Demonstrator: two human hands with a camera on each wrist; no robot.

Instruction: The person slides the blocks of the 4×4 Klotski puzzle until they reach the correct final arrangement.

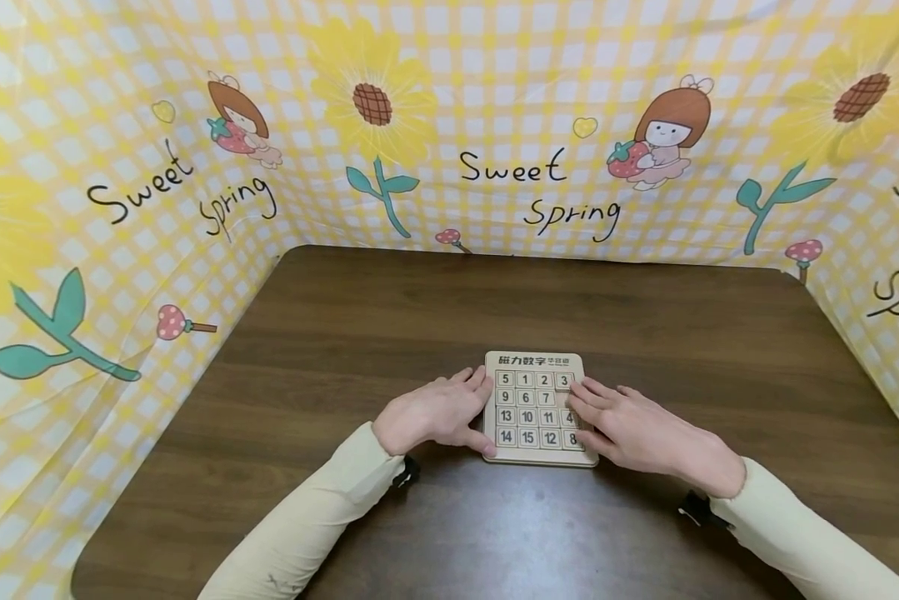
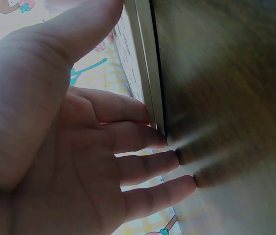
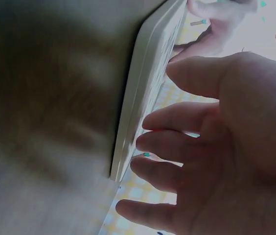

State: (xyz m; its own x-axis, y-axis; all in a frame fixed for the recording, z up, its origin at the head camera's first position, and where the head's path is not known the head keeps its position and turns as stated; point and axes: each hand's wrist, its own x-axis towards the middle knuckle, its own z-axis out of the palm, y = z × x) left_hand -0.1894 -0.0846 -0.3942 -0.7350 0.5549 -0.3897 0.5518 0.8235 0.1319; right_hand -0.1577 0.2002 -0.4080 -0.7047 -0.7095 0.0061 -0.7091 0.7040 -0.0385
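Note:
A flat, pale number sliding puzzle (image 1: 541, 456) lies on the table, with square numbered tiles in rows and dark Chinese characters along its top. A gap shows right of the 7 tile (image 1: 546, 398). At the puzzle's left side, my left hand (image 1: 449, 411) has its fingers along the edge and its thumb at the lower left corner. My right hand (image 1: 627, 427) reaches over the right side, fingertips close over the right column, partly covering the 4 tile (image 1: 570, 417) and the 8 tile (image 1: 572, 439). In both wrist views the fingers are fairly straight and slightly spread.
The dark brown wooden table (image 1: 389, 308) has rounded corners and extends around the puzzle. A yellow checked cloth (image 1: 449, 100) with flowers and lettering hangs along its back and sides. Each sleeved wrist carries a small black device, such as the one (image 1: 406, 473) on the left.

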